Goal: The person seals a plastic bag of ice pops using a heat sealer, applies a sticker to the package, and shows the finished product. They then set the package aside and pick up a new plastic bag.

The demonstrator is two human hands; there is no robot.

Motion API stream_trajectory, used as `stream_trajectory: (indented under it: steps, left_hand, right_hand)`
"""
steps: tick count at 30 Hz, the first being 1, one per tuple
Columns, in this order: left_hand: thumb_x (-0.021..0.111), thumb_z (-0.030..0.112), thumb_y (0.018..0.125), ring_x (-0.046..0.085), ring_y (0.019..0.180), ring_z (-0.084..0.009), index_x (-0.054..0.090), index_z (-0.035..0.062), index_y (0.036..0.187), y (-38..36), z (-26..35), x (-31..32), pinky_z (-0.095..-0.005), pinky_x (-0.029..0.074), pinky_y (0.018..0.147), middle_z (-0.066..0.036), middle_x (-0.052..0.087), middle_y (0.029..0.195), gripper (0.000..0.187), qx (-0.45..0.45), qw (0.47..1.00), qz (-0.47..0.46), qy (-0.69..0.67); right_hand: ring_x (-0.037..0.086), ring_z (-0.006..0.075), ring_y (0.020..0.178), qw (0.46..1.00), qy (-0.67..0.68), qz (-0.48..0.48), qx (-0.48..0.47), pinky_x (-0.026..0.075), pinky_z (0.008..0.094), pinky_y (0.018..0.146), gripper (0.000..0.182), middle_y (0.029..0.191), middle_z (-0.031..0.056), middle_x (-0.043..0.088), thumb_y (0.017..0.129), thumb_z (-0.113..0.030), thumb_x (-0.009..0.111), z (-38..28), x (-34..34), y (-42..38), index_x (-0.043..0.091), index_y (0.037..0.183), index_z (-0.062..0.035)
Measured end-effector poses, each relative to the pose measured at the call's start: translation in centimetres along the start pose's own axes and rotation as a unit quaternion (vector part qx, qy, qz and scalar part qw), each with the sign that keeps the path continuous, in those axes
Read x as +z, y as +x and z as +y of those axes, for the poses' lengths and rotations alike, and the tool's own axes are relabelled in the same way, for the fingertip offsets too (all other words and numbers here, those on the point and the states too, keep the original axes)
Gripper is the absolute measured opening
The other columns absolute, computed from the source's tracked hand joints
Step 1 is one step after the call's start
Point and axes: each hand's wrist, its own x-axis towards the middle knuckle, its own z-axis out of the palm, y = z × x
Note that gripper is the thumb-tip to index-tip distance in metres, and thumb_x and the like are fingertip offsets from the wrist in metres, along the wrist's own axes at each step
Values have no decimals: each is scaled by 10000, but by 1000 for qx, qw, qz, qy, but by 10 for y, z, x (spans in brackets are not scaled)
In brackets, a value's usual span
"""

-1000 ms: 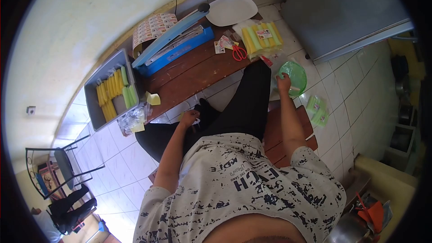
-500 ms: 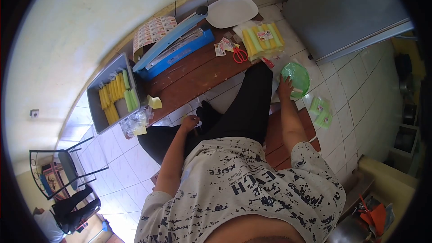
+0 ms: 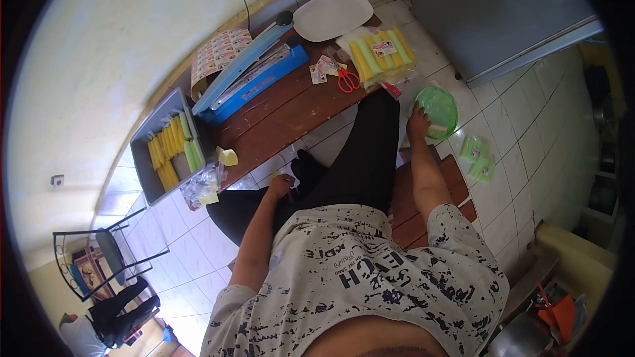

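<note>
My right hand [image 3: 419, 122] is at the near left rim of a round green plastic basin [image 3: 451, 131], with its fingers curled over the edge. Clear plastic and a small pale piece show inside the basin. My left hand [image 3: 282, 187] rests low over my left thigh with the fingers curled in; what they hold, if anything, is hidden. A little yellow scrap [image 3: 274, 176] shows beside it. On the low wooden bench [image 3: 271, 127] lie red-handled scissors [image 3: 348, 80], printed labels [image 3: 319, 74] and a clear bag of yellow and green tubes [image 3: 382, 55].
A blue sealer [image 3: 258, 81] with a raised arm stands on the bench, near a white tray [image 3: 333, 15]. A grey crate [image 3: 157, 194] holds more tubes. Green packs [image 3: 476, 158] lie on the floor at right. Another person [image 3: 86, 330] sits at far left, beyond a metal chair [image 3: 112, 256].
My right hand's fingers have drawn in from inside the basin to its rim. My left hand has curled more and sits slightly lower. The whole view has turned a little.
</note>
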Motion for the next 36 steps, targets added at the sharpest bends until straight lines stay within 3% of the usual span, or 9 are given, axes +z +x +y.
stream_trajectory:
  steps: [5, 8, 21, 24, 26, 29, 33, 35, 36]
  left_hand:
    - [588, 239, 812, 679, 783, -249, 697, 39, 960, 1, -3, 2, -348, 522, 731, -144, 701, 848, 272, 13, 1000, 0, 7]
    - [589, 238, 813, 680, 778, -247, 695, 32, 961, 5, -9, 3, -348, 525, 725, -146, 700, 848, 274, 12, 1000, -1, -6]
    - [610, 209, 834, 681, 710, -202, 680, 0, 970, 10, -9, 4, -324, 543, 666, -128, 696, 826, 258, 19, 996, -14, -82]
    - [617, 217, 832, 679, 711, -196, 677, -1, 973, 11, -5, 4, -318, 541, 665, -125, 696, 828, 266, 12, 997, -6, -82]
    - [620, 220, 833, 679, 714, -193, 676, -2, 973, 9, -2, 4, -315, 540, 664, -126, 695, 830, 269, 19, 996, -4, -85]
    - [620, 217, 836, 679, 717, -190, 674, -5, 975, 16, -10, 5, -311, 539, 661, -123, 695, 832, 268, 30, 996, -4, -87]
    - [617, 203, 842, 679, 720, -193, 671, -9, 977, 12, -8, 4, -313, 538, 655, -113, 693, 827, 257, 28, 993, -4, -115]
    - [616, 198, 843, 678, 720, -192, 669, -12, 976, 7, -2, 0, -312, 537, 653, -111, 693, 829, 254, 26, 993, -2, -116]
    - [616, 192, 843, 677, 719, -191, 668, -15, 974, 5, 0, 0, -312, 537, 652, -109, 692, 832, 250, 25, 993, -1, -118]
  right_hand:
    - [638, 328, 954, 997, 70, -44, -3, 489, 515, 777, 259, 1129, 183, 620, 860, -110, 459, 2, -20, 3, 591, 1072, -41]
    - [654, 313, 886, 992, 123, -6, 29, 479, 498, 786, 170, 932, 144, 666, 861, -116, 477, 9, -14, 13, 628, 928, -73]
    - [652, 373, 770, 897, 335, 258, 127, 507, 456, 693, 227, 822, 184, 673, 910, -231, 523, 90, -107, 71, 650, 909, -42]
    - [649, 352, 858, 777, 574, 237, 98, 514, 431, 766, 282, 943, 164, 677, 951, -257, 488, 111, -125, 88, 625, 989, -14]
    - [610, 350, 1005, 516, 847, 101, 82, 491, 442, 889, 325, 1116, 170, 624, 979, -248, 448, 110, -171, 78, 546, 1098, 38]
    - [557, 367, 1110, 397, 914, 55, 65, 433, 466, 1002, 351, 1220, 206, 558, 986, -229, 430, 113, -186, 78, 464, 1179, 62]
    - [565, 372, 1099, 343, 927, 64, 136, 439, 478, 1007, 330, 1196, 221, 560, 975, -202, 458, 119, -132, 88, 469, 1170, 64]
    - [597, 393, 1017, 477, 857, 19, 192, 484, 495, 953, 339, 1189, 232, 554, 934, -158, 509, 121, -82, 93, 452, 1181, 66]
    - [597, 393, 1017, 477, 858, 19, 192, 484, 495, 953, 339, 1189, 232, 554, 934, -158, 509, 113, -75, 88, 452, 1181, 66]
